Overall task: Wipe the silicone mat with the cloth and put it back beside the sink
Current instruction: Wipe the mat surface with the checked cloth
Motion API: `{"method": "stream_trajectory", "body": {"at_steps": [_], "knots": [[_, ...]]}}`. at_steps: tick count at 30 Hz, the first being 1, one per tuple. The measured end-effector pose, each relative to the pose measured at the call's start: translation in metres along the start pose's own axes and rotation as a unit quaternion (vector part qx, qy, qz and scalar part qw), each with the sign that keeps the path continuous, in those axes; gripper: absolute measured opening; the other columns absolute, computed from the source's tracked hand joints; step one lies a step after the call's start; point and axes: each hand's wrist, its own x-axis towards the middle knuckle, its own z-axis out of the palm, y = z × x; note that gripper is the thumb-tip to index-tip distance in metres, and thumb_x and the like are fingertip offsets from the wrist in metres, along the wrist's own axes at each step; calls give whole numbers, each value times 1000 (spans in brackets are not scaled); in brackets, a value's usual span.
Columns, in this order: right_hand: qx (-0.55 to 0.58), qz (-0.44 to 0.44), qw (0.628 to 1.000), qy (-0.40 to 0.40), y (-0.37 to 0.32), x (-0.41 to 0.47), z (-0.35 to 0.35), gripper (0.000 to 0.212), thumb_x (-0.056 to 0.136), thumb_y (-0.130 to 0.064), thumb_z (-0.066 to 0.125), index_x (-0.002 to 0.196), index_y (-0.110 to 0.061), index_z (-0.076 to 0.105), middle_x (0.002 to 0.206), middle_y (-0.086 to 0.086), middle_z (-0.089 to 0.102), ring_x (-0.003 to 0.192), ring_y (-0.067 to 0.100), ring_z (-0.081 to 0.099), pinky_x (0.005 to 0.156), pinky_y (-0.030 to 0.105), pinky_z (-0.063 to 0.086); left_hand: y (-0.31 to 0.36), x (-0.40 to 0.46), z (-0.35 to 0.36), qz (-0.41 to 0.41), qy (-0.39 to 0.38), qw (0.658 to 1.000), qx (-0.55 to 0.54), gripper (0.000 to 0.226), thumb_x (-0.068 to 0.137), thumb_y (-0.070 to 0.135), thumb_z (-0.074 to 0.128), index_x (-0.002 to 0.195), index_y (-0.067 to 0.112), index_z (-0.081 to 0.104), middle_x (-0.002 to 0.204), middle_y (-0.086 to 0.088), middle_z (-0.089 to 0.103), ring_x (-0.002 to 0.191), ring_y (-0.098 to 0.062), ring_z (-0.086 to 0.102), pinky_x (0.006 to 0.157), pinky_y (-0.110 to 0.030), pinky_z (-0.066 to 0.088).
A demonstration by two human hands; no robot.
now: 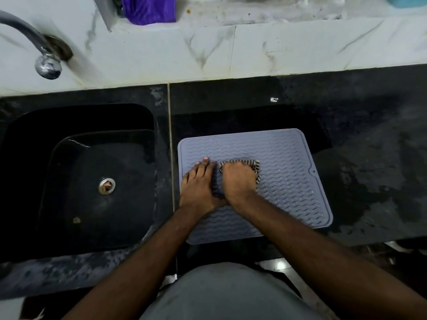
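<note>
A grey silicone mat [284, 158] with a wavy ribbed surface lies flat on the black counter, just right of the sink [76, 176]. My left hand [199, 183] lies flat on the mat's left part with its fingers straight. Close beside it, my right hand [239, 181] presses a striped black-and-white cloth [254, 166] onto the middle of the mat. The fingers curl over the cloth and most of it is hidden under the hand.
The black sink has a metal drain [106, 185]. A chrome tap [46, 58] juts from the marble wall at upper left. A purple cloth [149, 9] sits on the ledge above. The wet counter [374, 172] stretches right of the mat.
</note>
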Motion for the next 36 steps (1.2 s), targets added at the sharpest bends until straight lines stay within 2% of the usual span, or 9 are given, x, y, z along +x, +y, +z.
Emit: {"method": "stream_trajectory", "body": {"at_steps": [6,9,13,17,21,25,28,32,36], "knots": [[-31,-11,999,6,-16,-7,-2,8,97,-13,58,102,-10,65,97,8,66,92,19,63,68,31,54,-10,0,-6,37,-18,997,-63,126,62,66,75,160,31,3,167,2,15,153,-21,13,123,-42,14],[-47,-16,999,-9,-15,-12,1,10,92,-13,65,102,-10,63,83,7,54,83,17,57,67,29,56,-34,-6,-28,55,-6,993,-104,126,66,70,77,160,32,2,163,-1,26,150,-19,24,122,-38,23],[-98,-3,995,-6,-28,-8,6,10,93,-13,61,103,-10,64,82,5,57,81,16,52,55,29,45,-70,-20,-32,37,-3,999,1,126,66,81,69,161,22,11,168,0,16,154,-18,11,126,-41,7],[-138,-13,990,-10,-49,-7,2,11,93,-15,61,103,-9,63,86,7,61,89,19,57,60,30,46,-71,-18,-28,33,-15,999,39,130,64,87,61,161,20,8,169,3,7,155,-15,-1,124,-43,-10],[-119,-53,991,6,-83,-12,1,17,96,-13,53,105,-14,67,100,5,68,101,23,59,64,32,44,-76,-20,-34,45,-2,998,39,125,69,75,65,161,23,-2,169,5,7,155,-17,3,124,-44,-11],[-92,-93,991,35,-111,-17,7,22,97,-12,49,107,-15,68,100,6,71,100,23,60,62,32,43,-72,-24,-37,65,2,997,41,106,92,56,53,147,30,-34,159,14,-29,155,-17,0,122,-43,-12],[-56,-91,994,38,-108,-17,8,20,98,-15,50,107,-15,68,103,6,70,108,24,57,73,35,49,-74,-21,-34,69,12,997,31,101,93,56,54,157,24,-17,152,15,-39,155,-17,-5,122,-39,-12],[-6,-114,991,66,-94,-21,27,35,94,-19,55,128,-12,59,129,9,54,121,26,42,98,39,42,-78,-18,-27,73,20,997,24,100,85,60,58,161,20,7,162,9,-27,156,-20,-4,123,-41,-10],[12,-165,985,55,-75,-22,29,54,87,-24,65,138,-20,51,133,2,39,120,23,38,101,41,39,-78,-20,-29,35,7,999,-19,137,66,70,70,157,23,-21,169,7,-2,155,-16,-3,124,-42,-10]]}}
